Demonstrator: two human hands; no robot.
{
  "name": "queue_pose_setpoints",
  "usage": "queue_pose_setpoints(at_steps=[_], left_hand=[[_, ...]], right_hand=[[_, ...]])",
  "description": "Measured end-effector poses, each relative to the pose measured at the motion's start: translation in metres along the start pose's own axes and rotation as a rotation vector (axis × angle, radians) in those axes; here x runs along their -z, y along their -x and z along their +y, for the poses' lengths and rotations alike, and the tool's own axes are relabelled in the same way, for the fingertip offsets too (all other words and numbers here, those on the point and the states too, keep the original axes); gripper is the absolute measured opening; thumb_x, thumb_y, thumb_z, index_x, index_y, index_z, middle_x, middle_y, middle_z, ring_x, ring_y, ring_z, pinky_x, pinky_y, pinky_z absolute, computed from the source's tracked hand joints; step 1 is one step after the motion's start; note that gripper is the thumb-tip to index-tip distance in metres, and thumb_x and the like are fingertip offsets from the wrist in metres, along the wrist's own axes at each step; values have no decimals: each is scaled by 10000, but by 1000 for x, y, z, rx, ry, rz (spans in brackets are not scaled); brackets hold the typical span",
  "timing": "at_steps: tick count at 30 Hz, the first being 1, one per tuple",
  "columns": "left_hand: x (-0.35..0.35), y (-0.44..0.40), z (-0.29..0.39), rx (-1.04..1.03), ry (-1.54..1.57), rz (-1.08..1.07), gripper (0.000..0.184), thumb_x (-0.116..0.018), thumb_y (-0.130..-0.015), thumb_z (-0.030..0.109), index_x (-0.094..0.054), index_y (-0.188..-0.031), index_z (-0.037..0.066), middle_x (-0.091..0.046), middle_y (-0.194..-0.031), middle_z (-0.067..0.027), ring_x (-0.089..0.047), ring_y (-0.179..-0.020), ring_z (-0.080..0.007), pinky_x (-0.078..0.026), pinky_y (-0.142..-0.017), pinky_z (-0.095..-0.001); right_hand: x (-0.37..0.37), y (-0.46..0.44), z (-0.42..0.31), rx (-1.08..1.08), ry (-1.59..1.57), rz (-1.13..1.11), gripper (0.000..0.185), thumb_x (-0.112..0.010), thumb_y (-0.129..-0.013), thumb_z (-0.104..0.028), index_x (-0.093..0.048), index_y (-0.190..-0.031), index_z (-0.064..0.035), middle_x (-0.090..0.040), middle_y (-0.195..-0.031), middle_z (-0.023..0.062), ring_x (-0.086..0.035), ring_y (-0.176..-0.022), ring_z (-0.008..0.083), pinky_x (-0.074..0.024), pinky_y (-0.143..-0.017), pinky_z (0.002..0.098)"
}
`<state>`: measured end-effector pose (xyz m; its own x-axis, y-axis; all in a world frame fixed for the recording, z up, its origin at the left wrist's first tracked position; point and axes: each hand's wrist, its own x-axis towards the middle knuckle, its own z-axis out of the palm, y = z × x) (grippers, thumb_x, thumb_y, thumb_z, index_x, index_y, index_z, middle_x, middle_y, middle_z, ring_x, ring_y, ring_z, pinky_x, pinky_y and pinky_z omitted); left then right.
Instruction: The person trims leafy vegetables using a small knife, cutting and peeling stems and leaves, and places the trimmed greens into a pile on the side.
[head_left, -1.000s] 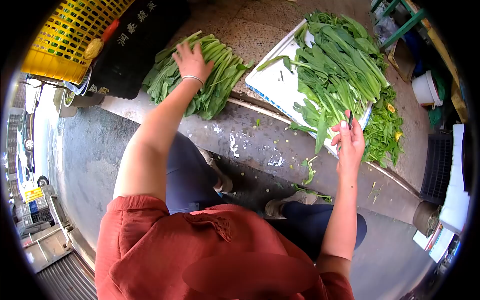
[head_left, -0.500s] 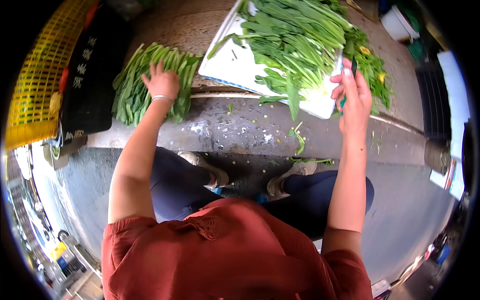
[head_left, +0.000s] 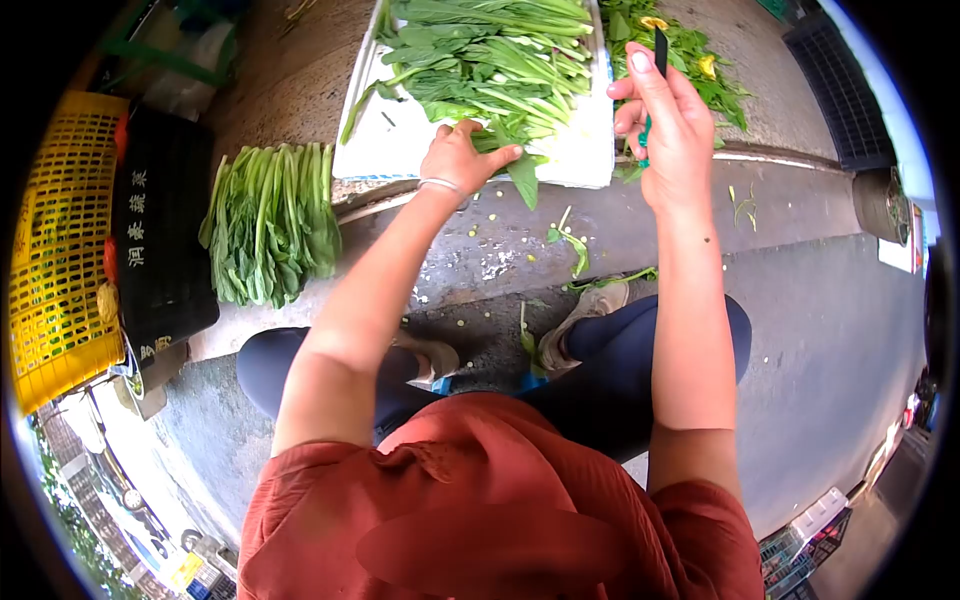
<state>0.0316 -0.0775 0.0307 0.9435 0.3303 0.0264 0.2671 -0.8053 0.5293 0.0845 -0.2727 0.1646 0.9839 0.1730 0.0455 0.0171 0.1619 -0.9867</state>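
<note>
My left hand (head_left: pixel 468 158), with a bracelet at the wrist, rests on the near edge of the leafy greens (head_left: pixel 490 60) heaped on a white board (head_left: pixel 375 150). Its thumb is stretched apart from the fingers, which touch a few leaves without closing round them. My right hand (head_left: pixel 675 125) is raised beside the board's right edge, closed on a small knife (head_left: pixel 660 50) with a dark blade pointing up and green showing at the handle. A neat bundle of greens (head_left: pixel 272 225) lies to the left on the ledge, its leaves towards me.
A black crate (head_left: pixel 165 220) and a yellow mesh basket (head_left: pixel 65 250) stand at the left. More greens with yellow flowers (head_left: pixel 705 85) lie beyond the board's right side. Trimmed scraps (head_left: pixel 572 245) are scattered on the ledge (head_left: pixel 450 245). A dark crate (head_left: pixel 835 90) sits far right.
My left hand has left the bundle on the left and moved right to the greens on the board. My right hand still holds the knife. The whole view has shifted.
</note>
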Motion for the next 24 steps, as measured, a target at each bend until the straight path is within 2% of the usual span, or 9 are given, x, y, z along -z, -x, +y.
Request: queue_pose_setpoints(at_steps=[3, 5, 7, 10, 11, 13, 18, 20, 24], left_hand=[[-23, -5, 4, 99, -181, 76, 443, -721, -610, 413, -629, -878, 73, -613, -854, -104, -605, -793, -235, -477, -740, -335], [-21, -8, -8, 77, 24, 10, 419, -693, -641, 375, -624, -895, 49, -625, -767, -137, -613, -743, -277, -487, -713, -332], [-2, 3, -7, 89, 3, -5, 301, -665, -679, 250, -620, -897, 48, -620, -741, -108, -611, -723, -218, -487, -695, -300], [20, 21, -24, 138, 614, -368, 275, -679, -691, 72, -606, -951, 18, -597, -715, -29, -561, -691, -104, -470, -657, -241], [20, 28, -26, 136, 610, -370, 275, -679, -691, 72, -606, -951, 18, -597, -715, -29, -561, -691, -104, -470, -657, -241], [20, 44, -30, -196, 494, -656, 379, -723, -685, 133, -590, -1025, 31, -610, -782, -35, -562, -678, -125, -472, -641, -261], [6, 13, 24, -130, 82, -373, 412, -686, -719, 210, -572, -1108, 135, -594, -850, -73, -589, -774, -170, -474, -661, -284], [-16, 0, 35, -233, -80, -100, 318, -638, -742, 216, -603, -1056, 183, -580, -836, -82, -592, -789, -216, -479, -676, -320], [-34, -15, 39, -65, -198, -83, 234, -652, -720, 229, -641, -953, 224, -566, -901, -73, -583, -779, -239, -471, -709, -358]], right_hand=[[5, 2, -4, 8, 6, 9, 379, -589, -838, -330, -572, -1074, -34, -589, -754, 39, -497, -526, 44, -294, -391, 150], [11, 2, -5, 19, 10, 15, 380, -589, -836, -338, -574, -1071, -40, -590, -752, 37, -496, -529, 43, -288, -395, 154], [14, 4, -6, 32, 28, 10, 392, -595, -830, -347, -575, -1070, -38, -588, -748, 34, -493, -529, 42, -284, -400, 156], [18, 5, -4, 15, 57, 11, 404, -603, -823, -355, -574, -1071, -36, -586, -745, 29, -486, -529, 40, -280, -402, 156], [19, 4, -3, 15, 54, 14, 404, -603, -823, -355, -574, -1071, -36, -586, -745, 29, -486, -529, 40, -280, -402, 156], [21, 6, 0, -5, 53, -12, 411, -610, -818, -357, -573, -1072, -35, -584, -742, 25, -480, -525, 38, -280, -403, 155], [19, 9, 0, -21, 68, -11, 390, -613, -817, -352, -579, -1052, -42, -584, -744, 21, -476, -522, 33, -274, -402, 153], [18, 9, 0, -17, 63, -13, 380, -612, -819, -348, -580, -1046, -46, -584, -744, 19, -474, -521, 32, -271, -402, 152], [15, 7, 6, -7, 0, -36, 366, -622, -816, -334, -586, -1015, -30, -586, -732, 20, -479, -535, 27, -285, -408, 153]])
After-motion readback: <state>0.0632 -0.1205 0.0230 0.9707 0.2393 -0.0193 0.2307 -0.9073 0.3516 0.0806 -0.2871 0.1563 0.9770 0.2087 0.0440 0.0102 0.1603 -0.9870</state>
